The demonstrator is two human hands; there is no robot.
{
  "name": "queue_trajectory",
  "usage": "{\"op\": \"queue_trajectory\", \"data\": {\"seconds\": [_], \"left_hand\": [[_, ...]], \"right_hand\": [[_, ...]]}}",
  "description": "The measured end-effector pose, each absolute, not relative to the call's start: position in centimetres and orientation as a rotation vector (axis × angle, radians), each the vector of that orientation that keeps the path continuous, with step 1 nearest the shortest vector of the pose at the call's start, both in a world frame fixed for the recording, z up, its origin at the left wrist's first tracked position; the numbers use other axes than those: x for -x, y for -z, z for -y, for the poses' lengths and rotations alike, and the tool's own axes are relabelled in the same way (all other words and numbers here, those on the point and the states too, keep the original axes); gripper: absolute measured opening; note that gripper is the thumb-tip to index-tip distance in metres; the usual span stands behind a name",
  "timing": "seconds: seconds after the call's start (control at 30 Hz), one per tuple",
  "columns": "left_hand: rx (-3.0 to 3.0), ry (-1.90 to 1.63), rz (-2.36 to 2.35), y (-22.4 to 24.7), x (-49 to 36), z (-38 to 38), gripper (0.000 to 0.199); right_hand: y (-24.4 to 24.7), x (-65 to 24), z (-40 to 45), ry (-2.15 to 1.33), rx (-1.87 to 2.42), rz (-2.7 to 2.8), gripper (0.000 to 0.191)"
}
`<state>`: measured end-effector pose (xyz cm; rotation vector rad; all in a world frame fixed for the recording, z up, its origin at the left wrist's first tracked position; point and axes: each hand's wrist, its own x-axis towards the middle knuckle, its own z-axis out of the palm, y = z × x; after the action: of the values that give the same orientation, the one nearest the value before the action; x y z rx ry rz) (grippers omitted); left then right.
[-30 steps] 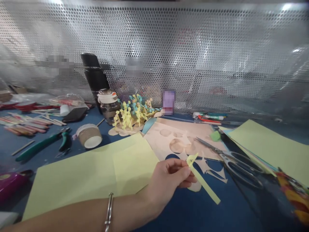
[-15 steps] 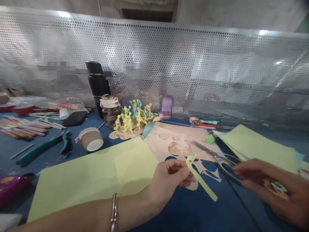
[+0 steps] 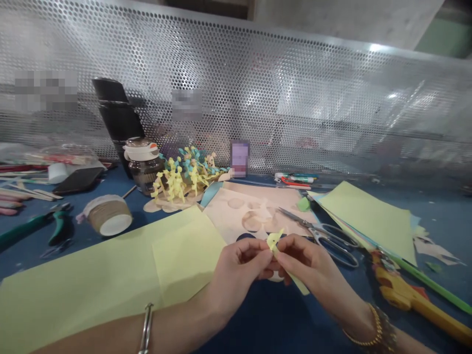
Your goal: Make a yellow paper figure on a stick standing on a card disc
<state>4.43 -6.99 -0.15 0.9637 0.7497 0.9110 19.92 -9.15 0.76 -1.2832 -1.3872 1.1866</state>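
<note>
two hands now meet on a single pale yellow paper strip (image 3: 275, 243): in the earlier view the left hand (image 3: 238, 275) held it alone, while the right hand (image 3: 313, 265) passed over the scissors (image 3: 332, 243), which now lie near the hands, untouched. both forearms reach inward from the lower corners of the view and converge above the blue work surface (image 3: 265, 319); the left wrist area carries a silver bangle (image 3: 146, 328), the right a gold bracelet (image 3: 368, 330). left hand state: fingers curled inward, thumb and fingertips pinching the strip. right hand state: fingers partly closed, thumb and forefinger pinching the strip from the opposite side (exact finger contact is partly hidden by the paper). the strip sits between the two hands, with its folded upper tip standing above the fingers and its lower end hanging below the right hand. a folded pale yellow sheet (image 3: 110, 265) lies just left of the left hand, a tan sheet with circular holes (image 3: 236, 216) lies beyond both hands, and a stack of paper sheets (image 3: 368, 216) lies beyond the scissors to the right.
</note>
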Motion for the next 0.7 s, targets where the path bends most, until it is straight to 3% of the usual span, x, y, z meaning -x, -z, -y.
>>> {"op": "queue_trajectory", "data": {"seconds": [0.3, 0.53, 0.7], "left_hand": [[-0.979, -0.876, -0.837, 0.0, -4.5, 7.0, 0.021], [-1.018, -0.849, -0.839, 0.1, -4.4, 7.0, 0.023], [-0.996, -0.84, -0.836, 0.4, -4.4, 6.9, 0.022]], "right_hand": [[-0.1, -20.2, 9.6, -1.032, 1.254, 1.478, 0.015], [0.5, -20.4, 9.2, -1.279, 1.145, 1.215, 0.023], [0.4, -20.3, 8.8, -1.235, 1.227, 1.219, 0.022]]}}
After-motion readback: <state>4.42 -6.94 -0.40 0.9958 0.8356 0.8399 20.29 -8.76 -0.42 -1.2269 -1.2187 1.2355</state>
